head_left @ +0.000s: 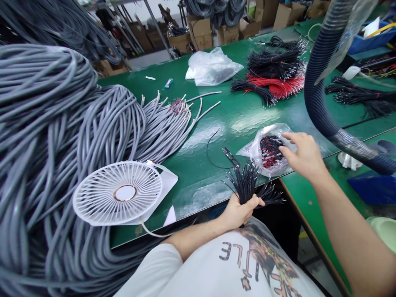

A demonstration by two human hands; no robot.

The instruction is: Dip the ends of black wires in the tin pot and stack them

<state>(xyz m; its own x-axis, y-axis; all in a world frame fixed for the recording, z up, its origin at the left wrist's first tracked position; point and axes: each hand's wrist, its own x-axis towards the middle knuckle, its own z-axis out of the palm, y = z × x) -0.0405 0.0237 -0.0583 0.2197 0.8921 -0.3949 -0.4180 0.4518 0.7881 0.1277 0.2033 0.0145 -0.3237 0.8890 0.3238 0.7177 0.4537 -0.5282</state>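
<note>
My left hand (238,211) is closed around a bundle of short black wires (246,181) at the near edge of the green table (216,123). The wire tips fan out upward. My right hand (305,156) reaches to a small clear plastic bag (262,144) that holds red and black parts; its fingers are spread and touch the bag's right side. A single loose black wire (212,146) curves on the table just left of the bag.
A huge heap of grey cables (62,123) fills the left. A white desk fan (119,193) sits at the near edge. Black and red wire bundles (275,74) and a clear bag (212,66) lie farther back. A dark corrugated hose (321,90) hangs at right. Cardboard boxes (201,31) stand behind.
</note>
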